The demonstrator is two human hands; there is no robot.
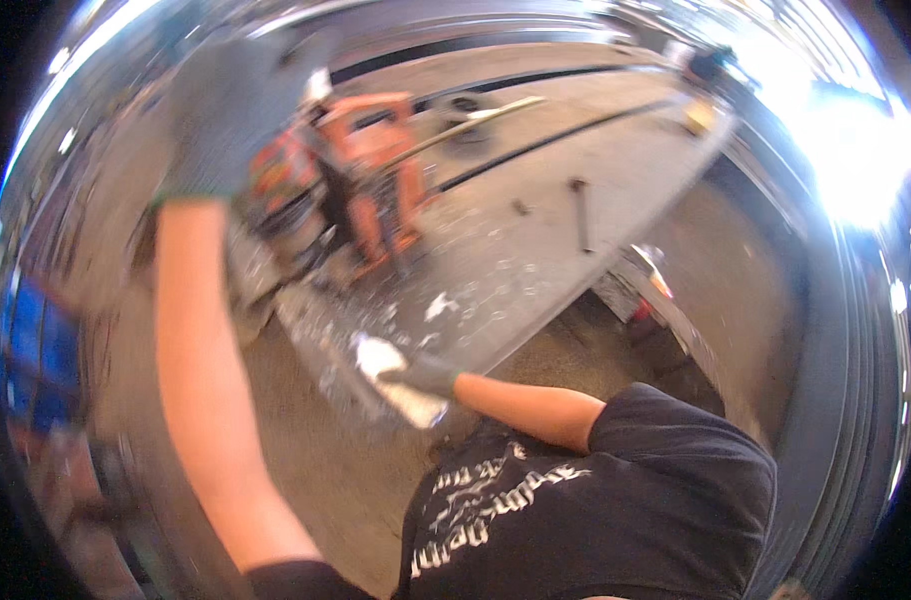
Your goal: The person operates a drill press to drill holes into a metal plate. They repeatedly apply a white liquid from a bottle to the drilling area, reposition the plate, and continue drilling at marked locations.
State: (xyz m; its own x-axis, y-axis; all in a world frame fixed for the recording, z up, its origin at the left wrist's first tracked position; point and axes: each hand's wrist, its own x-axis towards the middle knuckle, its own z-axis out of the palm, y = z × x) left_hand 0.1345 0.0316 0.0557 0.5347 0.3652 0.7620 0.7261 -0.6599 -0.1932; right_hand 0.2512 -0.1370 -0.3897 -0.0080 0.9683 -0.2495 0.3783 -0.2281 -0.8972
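Note:
My left hand, in a dark grey glove with a green cuff, is raised at the upper left beside an orange machine that stands on the metal table. Motion smears its fingers, so their pose does not show. Low over the near corner of the table, my right hand, gloved the same way, is closed on a bright whitish flat piece. Blur and glare hide exactly what that piece is. A white scrap lies on the tabletop just beyond it.
On the table are a hammer-like tool, a yellowish rod, a dark round thing and a yellow object at the far end. Wet-looking spots mark the near part. Blue shapes stand at far left.

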